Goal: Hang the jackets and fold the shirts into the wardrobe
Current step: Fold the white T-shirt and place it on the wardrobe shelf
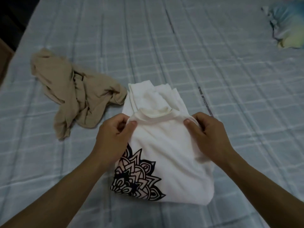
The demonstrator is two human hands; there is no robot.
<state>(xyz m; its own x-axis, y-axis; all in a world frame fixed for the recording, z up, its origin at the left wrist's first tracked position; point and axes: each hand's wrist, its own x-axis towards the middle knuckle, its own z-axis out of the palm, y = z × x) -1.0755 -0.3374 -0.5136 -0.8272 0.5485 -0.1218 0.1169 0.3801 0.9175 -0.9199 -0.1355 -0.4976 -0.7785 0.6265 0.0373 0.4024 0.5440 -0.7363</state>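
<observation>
A white shirt [164, 148] with a black and pink mandala print lies partly folded on the bed, its collar end doubled back over the body. My left hand [113, 137] pinches the folded edge at its left corner. My right hand [207, 134] pinches the same edge at its right corner. A crumpled beige shirt [74, 94] lies to the left, just touching the white one's far end.
The bed [230, 79] is covered with a pale blue checked sheet. A blue and yellow pillow or bundle [287, 27] sits at the far right corner. The bed's left edge and a dark floor show at the top left.
</observation>
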